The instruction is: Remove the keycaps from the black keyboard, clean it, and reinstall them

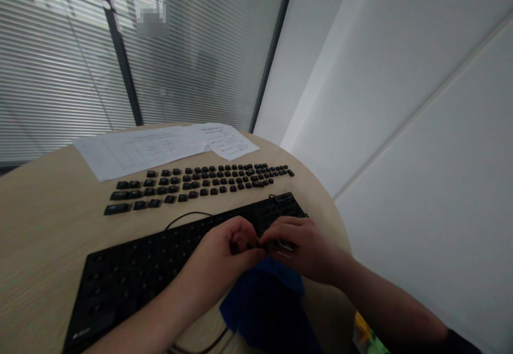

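Note:
A black keyboard base (136,268) with its keycaps taken off lies across the round wooden table (36,220). Several loose black keycaps (196,183) lie in rows behind it. My left hand (228,247) and my right hand (300,244) meet over the right part of the keyboard. Both have their fingers curled in a pinch around a small dark piece between them. I cannot make out what that piece is.
White printed sheets (152,148) lie at the table's far side. A blue cloth (264,306) sits by the front edge under my hands. The keyboard's black cable (188,216) loops behind it. Window blinds stand behind the table, a white wall to the right.

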Tool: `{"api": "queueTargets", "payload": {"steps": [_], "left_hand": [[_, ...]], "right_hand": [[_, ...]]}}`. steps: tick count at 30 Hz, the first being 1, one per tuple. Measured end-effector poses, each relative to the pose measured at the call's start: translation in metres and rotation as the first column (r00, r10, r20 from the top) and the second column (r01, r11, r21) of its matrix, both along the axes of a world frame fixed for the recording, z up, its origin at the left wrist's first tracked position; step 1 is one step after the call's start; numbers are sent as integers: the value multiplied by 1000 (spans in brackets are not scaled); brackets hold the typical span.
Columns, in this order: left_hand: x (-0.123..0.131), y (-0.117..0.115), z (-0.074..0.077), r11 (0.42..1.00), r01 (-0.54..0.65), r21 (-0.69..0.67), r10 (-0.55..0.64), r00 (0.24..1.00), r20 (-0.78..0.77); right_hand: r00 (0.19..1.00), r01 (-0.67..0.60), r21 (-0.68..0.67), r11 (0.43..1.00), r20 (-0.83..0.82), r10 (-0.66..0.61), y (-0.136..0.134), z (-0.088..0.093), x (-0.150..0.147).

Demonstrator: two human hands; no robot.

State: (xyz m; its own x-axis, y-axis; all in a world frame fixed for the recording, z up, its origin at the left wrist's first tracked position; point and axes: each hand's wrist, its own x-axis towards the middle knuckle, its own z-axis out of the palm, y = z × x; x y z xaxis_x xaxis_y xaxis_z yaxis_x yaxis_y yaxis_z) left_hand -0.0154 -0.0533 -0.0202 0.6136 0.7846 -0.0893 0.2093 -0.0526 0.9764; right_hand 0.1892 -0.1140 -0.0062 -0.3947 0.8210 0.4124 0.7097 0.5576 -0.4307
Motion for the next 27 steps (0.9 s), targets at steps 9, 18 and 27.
{"api": "queueTargets", "payload": {"steps": [9, 18, 27], "left_hand": [[-4, 6, -4, 998, 42, -42, -38, 994, 101], [-34, 29, 13, 686, 135, 715, 229, 893, -388], [-35, 33, -4, 657, 329, 678, 307, 705, -640]], "right_hand": [[993, -1, 22, 1000, -122, 4, 22, -2, 10], [852, 514, -175, 840, -9, -523, 140, -39, 128], [864, 499, -194, 844, 31, -503, 177, -74, 148]]}}
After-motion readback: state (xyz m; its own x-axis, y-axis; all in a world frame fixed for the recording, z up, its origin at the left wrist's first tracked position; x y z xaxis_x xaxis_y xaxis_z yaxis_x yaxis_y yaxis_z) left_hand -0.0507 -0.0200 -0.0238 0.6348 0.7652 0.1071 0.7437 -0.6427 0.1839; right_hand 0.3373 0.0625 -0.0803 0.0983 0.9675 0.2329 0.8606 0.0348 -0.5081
